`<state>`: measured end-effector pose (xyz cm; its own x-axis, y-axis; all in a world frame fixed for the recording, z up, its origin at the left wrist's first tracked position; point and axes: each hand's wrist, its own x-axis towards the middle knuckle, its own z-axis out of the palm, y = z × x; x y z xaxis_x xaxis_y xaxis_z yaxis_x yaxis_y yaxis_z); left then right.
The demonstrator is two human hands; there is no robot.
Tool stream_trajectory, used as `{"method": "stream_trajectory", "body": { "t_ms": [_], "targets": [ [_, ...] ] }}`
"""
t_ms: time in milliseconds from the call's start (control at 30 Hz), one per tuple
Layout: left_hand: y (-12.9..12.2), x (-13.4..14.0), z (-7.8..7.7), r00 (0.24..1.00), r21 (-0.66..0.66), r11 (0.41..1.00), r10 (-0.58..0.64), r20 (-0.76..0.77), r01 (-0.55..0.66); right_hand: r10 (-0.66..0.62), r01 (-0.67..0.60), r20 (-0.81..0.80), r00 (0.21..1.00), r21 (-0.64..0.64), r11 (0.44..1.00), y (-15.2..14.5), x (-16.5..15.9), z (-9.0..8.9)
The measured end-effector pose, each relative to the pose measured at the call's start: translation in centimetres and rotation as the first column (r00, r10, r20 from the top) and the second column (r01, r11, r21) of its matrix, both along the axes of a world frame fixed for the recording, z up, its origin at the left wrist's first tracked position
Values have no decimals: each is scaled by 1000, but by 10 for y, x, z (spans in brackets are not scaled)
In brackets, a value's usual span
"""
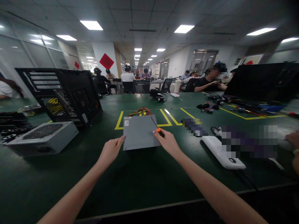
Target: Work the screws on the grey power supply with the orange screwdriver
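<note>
A grey computer power supply (139, 131) is in front of me, with a small white label at its upper left corner. Colored cables (140, 111) come out behind its far side. My left hand (111, 150) grips its left edge between thumb and fingers. On the right edge, my right hand (168, 142) is closed around a screwdriver (160, 132) with an orange and black handle, while also touching the power supply. The screwdriver's thin shaft points up and left over the grey cover. Fingers behind the box are hidden.
Left stand a second power supply (44, 137) and a black computer case (63, 96). To the right are a white power bank (223, 152), tools with cables (218, 101) and another black case (263, 82). A co-worker's hand (293, 140) shows at the right edge. Yellow tape (119, 120) marks the green table.
</note>
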<state>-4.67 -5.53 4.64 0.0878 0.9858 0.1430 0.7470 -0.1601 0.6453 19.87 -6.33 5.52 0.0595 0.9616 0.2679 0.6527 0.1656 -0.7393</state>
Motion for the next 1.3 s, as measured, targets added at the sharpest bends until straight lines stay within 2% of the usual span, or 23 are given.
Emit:
{"method": "stream_trajectory", "body": {
  "t_ms": [167, 333, 667, 767, 1100, 1200, 1300],
  "targets": [
    [34, -2, -4, 999, -16, 999, 33, 32, -32, -63, 66, 65, 996, -45, 997, 35, -1, -2],
    [55, -6, -10, 996, -35, 998, 52, 74, -50, -93, 103, 103, 990, -100, 990, 54, -3, -6],
    [104, -6, -10, 972, -55, 985, 171, 164, -164, -146, 159, 95, 985, -138, 978, 98, -17, -3],
    [112, -7, -13, 969, -51, 983, 183, 164, -177, -162, 172, 71, 984, -150, 974, 108, -18, -5],
    [109, -7, -18, 974, 27, 978, 201, 108, -205, -206, 195, -56, 977, -155, 968, 111, -18, -16],
    [93, -10, -12, 980, 125, 975, 176, 90, -186, -215, 197, -131, 968, -136, 971, 105, -12, -17],
    [65, -8, -8, 989, 241, 960, 130, 70, -143, -233, 218, -219, 947, -91, 972, 96, -4, -19]
  ]
}}
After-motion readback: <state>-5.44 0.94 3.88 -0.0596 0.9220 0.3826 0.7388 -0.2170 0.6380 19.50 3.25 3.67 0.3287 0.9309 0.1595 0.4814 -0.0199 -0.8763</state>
